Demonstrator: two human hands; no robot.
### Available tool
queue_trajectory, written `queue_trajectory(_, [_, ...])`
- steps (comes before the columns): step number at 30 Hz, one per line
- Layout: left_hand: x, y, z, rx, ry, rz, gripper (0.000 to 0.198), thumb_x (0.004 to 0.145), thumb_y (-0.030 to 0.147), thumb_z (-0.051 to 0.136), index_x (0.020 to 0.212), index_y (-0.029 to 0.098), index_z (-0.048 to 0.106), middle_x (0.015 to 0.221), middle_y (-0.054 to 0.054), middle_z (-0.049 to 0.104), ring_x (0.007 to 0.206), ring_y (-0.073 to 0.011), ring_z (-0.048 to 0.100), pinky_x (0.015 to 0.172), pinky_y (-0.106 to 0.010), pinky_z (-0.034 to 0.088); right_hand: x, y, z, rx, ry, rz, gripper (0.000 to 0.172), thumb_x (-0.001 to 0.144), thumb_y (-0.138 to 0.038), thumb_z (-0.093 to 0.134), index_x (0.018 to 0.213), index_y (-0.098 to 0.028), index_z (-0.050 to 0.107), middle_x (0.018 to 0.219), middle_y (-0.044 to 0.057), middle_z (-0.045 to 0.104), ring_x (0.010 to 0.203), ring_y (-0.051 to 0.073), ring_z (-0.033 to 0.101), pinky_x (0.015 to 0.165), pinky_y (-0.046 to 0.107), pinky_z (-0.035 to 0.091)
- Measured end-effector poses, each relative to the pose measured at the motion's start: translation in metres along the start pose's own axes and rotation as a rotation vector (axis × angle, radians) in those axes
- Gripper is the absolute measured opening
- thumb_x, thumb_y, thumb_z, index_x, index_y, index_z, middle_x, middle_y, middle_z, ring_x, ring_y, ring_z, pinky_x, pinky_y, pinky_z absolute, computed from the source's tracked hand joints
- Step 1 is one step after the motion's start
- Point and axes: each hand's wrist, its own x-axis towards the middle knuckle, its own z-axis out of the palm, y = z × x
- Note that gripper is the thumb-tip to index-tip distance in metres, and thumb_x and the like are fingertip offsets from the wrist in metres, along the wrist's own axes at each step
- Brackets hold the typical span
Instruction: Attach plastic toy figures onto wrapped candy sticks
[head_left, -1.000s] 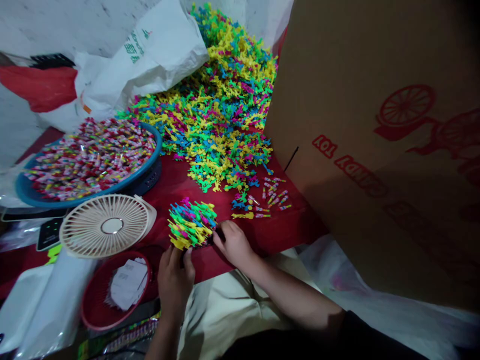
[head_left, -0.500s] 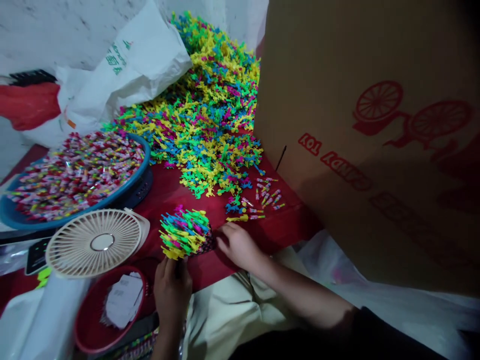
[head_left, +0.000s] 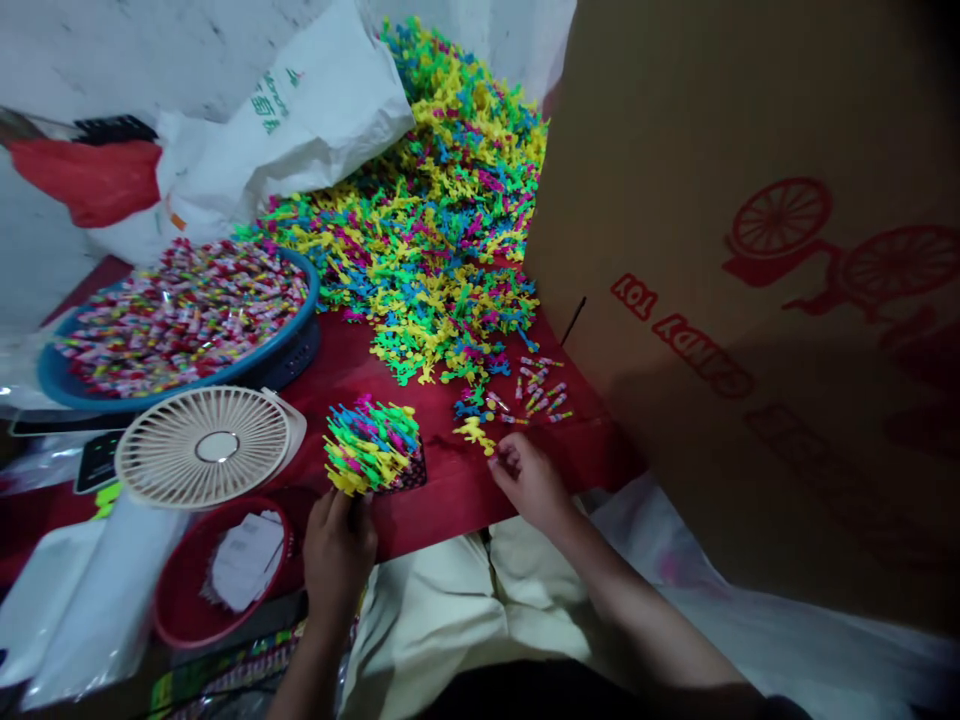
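Observation:
My left hand [head_left: 337,545] grips the near side of a bundle of bright plastic toy pieces [head_left: 369,445] standing on a dark perforated holder [head_left: 409,470] on the red table [head_left: 450,490]. My right hand [head_left: 529,480] is curled at the table's front edge, its fingertips pinched on a small wrapped candy stick beside a loose yellow toy piece [head_left: 474,432]. A few candy sticks [head_left: 540,385] lie just beyond it. Behind them a big heap of yellow, green, blue and pink toy pieces [head_left: 435,210] spreads over the table.
A blue basin [head_left: 67,385] heaped with wrapped candies sits at the left, a small cream fan [head_left: 206,447] in front of it. A red basket [head_left: 176,620] with papers is at the near left. A large cardboard box [head_left: 750,250] fills the right side. White bags [head_left: 300,110] lie behind.
My right hand left the bundle and moved right to the loose candy sticks and yellow piece. My left hand stayed on the bundle.

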Motion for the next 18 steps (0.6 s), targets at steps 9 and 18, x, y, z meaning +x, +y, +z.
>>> queue_trajectory(9, [0.004, 0.001, -0.002, 0.01, 0.021, 0.045, 0.007, 0.103, 0.022, 0.054, 0.1, 0.022, 0.06, 0.09, -0.007, 0.064, 0.088, -0.0286, 0.061, 0.081, -0.04, 0.048, 0.002, -0.048, 0.081, 0.358, -0.156, -0.117, 0.012, 0.092, -0.027, 0.08, 0.096, -0.02, 0.071, 0.093, 0.004, 0.077, 0.086, 0.019, 0.073, 0.078, 0.027, 0.055])
queue_trajectory(18, [0.005, 0.007, -0.003, 0.028, 0.024, 0.063, 0.007, 0.103, 0.022, 0.053, 0.099, 0.021, 0.059, 0.089, -0.008, 0.063, 0.087, -0.0293, 0.06, 0.08, -0.04, 0.048, 0.01, -0.062, 0.081, -0.267, -0.295, -0.23, 0.015, 0.099, -0.028, 0.074, 0.104, -0.016, 0.066, 0.091, 0.01, 0.076, 0.082, 0.023, 0.073, 0.073, 0.028, 0.051])
